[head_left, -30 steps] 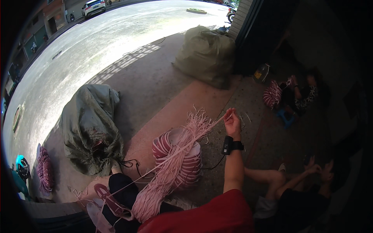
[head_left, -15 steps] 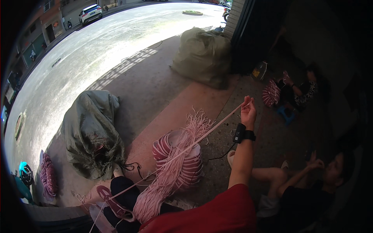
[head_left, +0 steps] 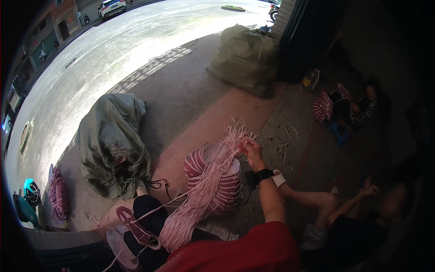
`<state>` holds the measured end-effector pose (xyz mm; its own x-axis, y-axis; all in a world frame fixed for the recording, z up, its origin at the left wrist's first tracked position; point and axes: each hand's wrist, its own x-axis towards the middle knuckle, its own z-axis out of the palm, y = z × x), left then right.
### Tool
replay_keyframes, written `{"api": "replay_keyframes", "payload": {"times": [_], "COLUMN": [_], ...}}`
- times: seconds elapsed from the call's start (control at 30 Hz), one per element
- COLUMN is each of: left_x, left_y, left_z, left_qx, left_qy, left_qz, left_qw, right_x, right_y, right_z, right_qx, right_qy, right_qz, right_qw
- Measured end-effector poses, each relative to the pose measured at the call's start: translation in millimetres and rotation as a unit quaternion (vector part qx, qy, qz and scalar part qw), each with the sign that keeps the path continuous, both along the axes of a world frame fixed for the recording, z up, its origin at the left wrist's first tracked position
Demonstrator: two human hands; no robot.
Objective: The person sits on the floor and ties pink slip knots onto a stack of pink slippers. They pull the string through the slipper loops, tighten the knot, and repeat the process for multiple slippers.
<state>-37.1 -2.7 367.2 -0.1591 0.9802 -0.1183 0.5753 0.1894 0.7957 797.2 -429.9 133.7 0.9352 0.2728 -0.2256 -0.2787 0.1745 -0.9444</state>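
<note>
Right grip [head_left: 251, 151]: curled at pink laces [head_left: 202, 192], hold indiscernible.
Maroon shoe [head_left: 137, 231]: left of grip, apparently being laced.
Next pull: one-by-one separation presumably required.

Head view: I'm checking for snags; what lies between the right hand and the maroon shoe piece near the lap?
Pink laces, draped over a striped bundle, in the head view.

On the floor [head_left: 176, 95] to my left: one dark green sack [head_left: 111, 136], rumpled, with a ragged opening low on its side. Farther ahead of me: one olive sack [head_left: 244, 59], bulging. Right of it: one clear container [head_left: 310, 80] with a yellow label. To my right, in shade: one low blue stool [head_left: 340, 134]; one seated person [head_left: 349, 235], dark top. Outside, across bright pavement [head_left: 136, 41]: one white car [head_left: 112, 7]; one low planter [head_left: 233, 8].
</note>
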Motion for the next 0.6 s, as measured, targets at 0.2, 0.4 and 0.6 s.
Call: {"api": "replay_keyframes", "payload": {"times": [0.2, 0.4, 0.6], "left_x": [27, 144, 170], "left_y": [17, -45, -83], "left_z": [-167, -199, -183], "left_qx": [-0.123, -0.281, -0.306], "left_qy": [-0.069, -0.07, -0.078], "left_qz": [-0.094, -0.214, -0.293], "left_qw": [0.986, 0.933, 0.902], "right_x": [-65, -156, -69], "right_y": [71, 110, 90], "right_z": [-57, -73, 22], "right_qx": [-0.133, -0.154, -0.205], "right_qy": [-0.06, -0.162, -0.25], "right_qz": [0.155, 0.292, 0.174], "right_qw": [0.977, 0.93, 0.93]}}
